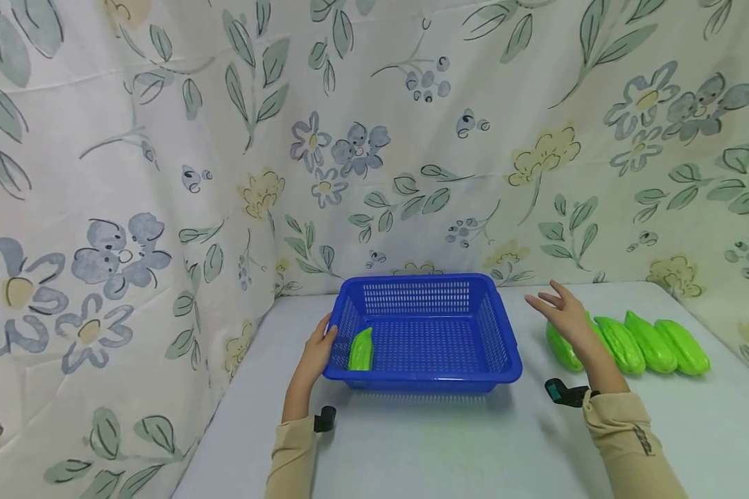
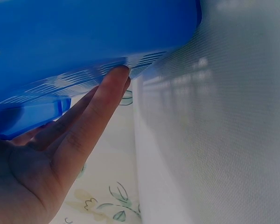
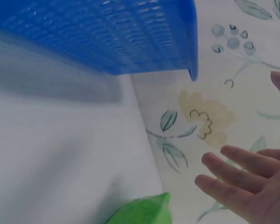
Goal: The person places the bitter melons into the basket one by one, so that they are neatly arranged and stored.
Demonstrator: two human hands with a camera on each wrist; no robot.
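Note:
A blue plastic basket [image 1: 421,378] with slotted walls stands on the white table. In its left end lies one bright green bitter gourd [image 1: 361,350] with a pointed tip. My left hand [image 1: 315,350] rests against the basket's left side; the left wrist view shows its straight fingers [image 2: 95,114] touching the outer wall below the rim. Off the basket's right side, my right hand [image 1: 564,315] hovers with fingers spread and nothing in it. Below and behind it sits a row of several bitter gourds [image 1: 652,346], the leftmost [image 1: 562,346] partly hidden by the hand and forearm.
Floral cloth [image 1: 412,173] hangs behind the table and along its left side. White tabletop [image 1: 412,443] stretches in front of the basket and between basket and gourds. A small black camera [image 1: 564,393] is worn on the right wrist, another [image 1: 326,418] on the left.

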